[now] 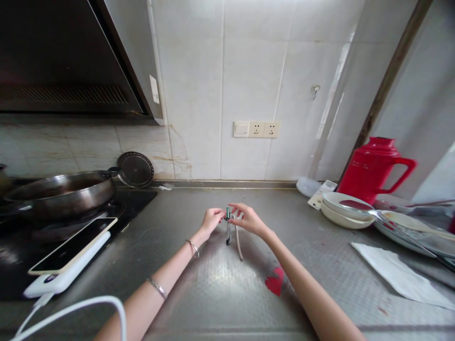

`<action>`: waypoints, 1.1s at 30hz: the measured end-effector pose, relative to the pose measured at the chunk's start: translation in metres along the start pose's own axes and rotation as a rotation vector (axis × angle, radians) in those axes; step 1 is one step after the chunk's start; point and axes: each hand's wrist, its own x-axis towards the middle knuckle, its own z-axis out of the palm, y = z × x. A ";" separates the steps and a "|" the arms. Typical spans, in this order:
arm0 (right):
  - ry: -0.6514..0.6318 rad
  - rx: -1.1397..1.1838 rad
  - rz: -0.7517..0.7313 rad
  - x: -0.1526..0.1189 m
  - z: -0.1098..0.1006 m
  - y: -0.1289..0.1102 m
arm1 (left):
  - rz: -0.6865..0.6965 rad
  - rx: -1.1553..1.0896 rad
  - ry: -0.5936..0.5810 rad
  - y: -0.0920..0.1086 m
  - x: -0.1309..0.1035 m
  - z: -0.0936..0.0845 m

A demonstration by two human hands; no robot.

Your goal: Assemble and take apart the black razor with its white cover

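Observation:
Near the middle of the counter, a small green-and-dark piece (228,212) is between my two hands; its exact kind is too small to make out. My left hand (213,219) pinches it from the left side. From the right, the curved fingers and thumb of my right hand (248,219) close on the piece at its top and lower edge. A short dark stem (228,235) points down below it toward me. Beside that, a thin beige strip (238,244) hangs under my right hand, its upper end hidden by the fingers.
A phone (74,246) on a white power bank (67,272) with a cable lies on the stove at left, beside a pan (64,196). Right stand bowls (344,210), a red thermos (373,168) and a white paper (398,274). A red patch (275,281) marks the counter (199,303).

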 end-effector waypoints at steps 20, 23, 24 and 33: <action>-0.140 0.120 0.050 0.000 -0.011 0.011 | 0.028 0.227 -0.279 -0.004 0.002 -0.006; -0.142 0.102 0.031 -0.001 -0.009 0.009 | 0.035 0.259 -0.303 -0.005 0.002 -0.007; -0.147 0.090 0.021 -0.001 -0.008 0.008 | 0.035 0.266 -0.312 -0.005 0.002 -0.007; -0.067 0.046 -0.005 0.000 -0.010 0.016 | 0.098 0.122 -0.205 -0.002 0.002 -0.006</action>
